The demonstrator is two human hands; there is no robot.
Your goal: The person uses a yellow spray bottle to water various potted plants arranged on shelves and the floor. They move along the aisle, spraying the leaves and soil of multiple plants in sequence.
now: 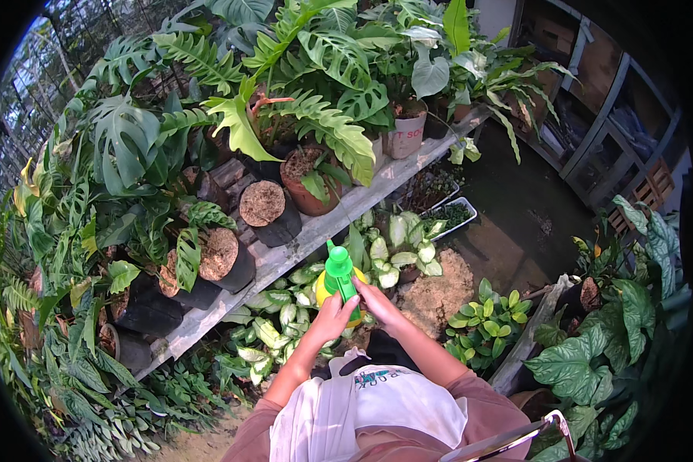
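In front of my body I hold a spray bottle with a green head (338,263) and a yellow body (321,289), upright, its nozzle pointing away from me. My left hand (333,319) is closed around the near left side of the green handle. From the right, my right hand (375,301) grips the same handle, with the thumbs close together. My hands hide part of the bottle. Variegated dieffenbachia leaves (277,332) spread below and beside it. Beyond the bottle, a terracotta pot (309,190) and a black nursery bag (270,213) filled with brown fibrous medium stand on a bench.
The weathered bench (306,237) runs diagonally, crowded with monstera and philodendron plants (127,138). White planter trays (453,216) sit on the ground past its edge. A low green shrub (488,320) and large-leaved plants (577,358) grow at right. A wooden-framed shelf (600,115) stands behind.
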